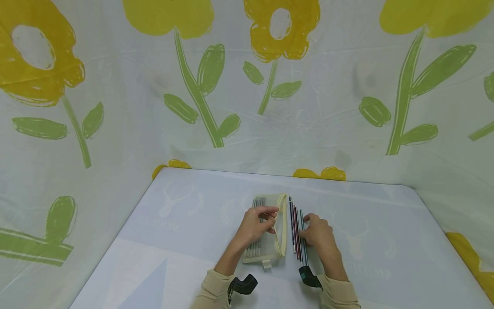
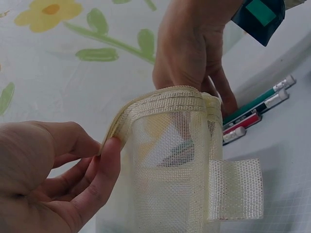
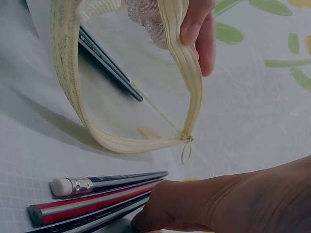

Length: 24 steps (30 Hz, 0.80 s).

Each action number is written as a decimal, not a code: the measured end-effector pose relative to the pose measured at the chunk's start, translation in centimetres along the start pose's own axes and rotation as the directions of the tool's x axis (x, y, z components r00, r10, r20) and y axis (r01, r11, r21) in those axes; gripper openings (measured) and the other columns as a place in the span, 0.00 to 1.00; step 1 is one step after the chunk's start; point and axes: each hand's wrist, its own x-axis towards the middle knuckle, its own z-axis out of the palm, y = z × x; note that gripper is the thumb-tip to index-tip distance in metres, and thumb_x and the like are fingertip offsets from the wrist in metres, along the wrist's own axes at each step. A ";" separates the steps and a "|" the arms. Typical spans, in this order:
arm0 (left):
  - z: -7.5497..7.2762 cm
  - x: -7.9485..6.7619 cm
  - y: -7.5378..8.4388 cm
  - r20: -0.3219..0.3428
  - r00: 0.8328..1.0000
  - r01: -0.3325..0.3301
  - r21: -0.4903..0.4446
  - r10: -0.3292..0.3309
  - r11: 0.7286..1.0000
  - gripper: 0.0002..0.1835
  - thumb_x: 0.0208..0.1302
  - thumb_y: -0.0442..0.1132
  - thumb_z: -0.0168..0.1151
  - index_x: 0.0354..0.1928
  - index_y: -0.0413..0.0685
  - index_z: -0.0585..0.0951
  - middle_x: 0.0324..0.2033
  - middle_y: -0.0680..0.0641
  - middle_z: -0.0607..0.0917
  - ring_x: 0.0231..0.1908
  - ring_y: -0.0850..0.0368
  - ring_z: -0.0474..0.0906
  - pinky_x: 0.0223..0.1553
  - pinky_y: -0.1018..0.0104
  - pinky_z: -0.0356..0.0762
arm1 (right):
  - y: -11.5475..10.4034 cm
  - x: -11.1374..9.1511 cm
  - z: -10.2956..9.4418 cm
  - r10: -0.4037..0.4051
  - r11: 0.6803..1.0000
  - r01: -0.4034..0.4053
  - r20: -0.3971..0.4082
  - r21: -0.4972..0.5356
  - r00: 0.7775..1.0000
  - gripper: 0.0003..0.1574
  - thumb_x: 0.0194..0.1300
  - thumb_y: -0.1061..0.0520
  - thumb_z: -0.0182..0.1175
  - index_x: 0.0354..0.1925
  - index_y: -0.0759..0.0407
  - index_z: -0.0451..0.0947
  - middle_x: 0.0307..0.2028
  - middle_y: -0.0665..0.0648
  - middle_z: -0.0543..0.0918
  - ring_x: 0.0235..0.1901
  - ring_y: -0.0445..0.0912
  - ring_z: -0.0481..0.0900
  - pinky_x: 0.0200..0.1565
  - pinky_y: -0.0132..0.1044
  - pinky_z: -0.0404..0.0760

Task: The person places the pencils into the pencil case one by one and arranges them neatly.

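Note:
A cream mesh pencil case (image 2: 165,194) lies on the table with its zipped mouth gaping. My left hand (image 1: 257,224) pinches the zip edge (image 2: 146,104) between thumb and fingers, holding that side up. Inside the case, several grey pencils (image 1: 254,249) lie along its left side. Loose pencils lie beside it on the right: a dark blue one with a white eraser (image 3: 116,183), a red striped one (image 3: 87,205), a black striped one and a green one (image 2: 257,104). My right hand (image 1: 320,234) has its fingertips right at the green pencil; I cannot tell whether it grips it.
A pale tablecloth with faint deer prints covers the table (image 1: 173,240). Behind and at both sides hangs a white curtain (image 1: 320,94) with yellow flowers and green leaves. A short fabric tab (image 2: 236,189) sticks out from the near end of the case.

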 end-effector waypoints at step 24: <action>0.0 0.0 -0.1 0.002 1.000 -0.002 0.003 0.002 1.000 0.18 0.65 0.22 0.53 0.55 0.29 0.79 0.45 0.26 0.80 0.34 0.32 0.83 0.36 0.46 0.88 | 0.4 0.0 -0.6 -0.005 0.998 0.001 0.050 0.070 0.999 0.30 0.57 0.61 0.67 0.56 0.72 0.73 0.27 0.59 0.85 0.20 0.44 0.80 0.23 0.35 0.81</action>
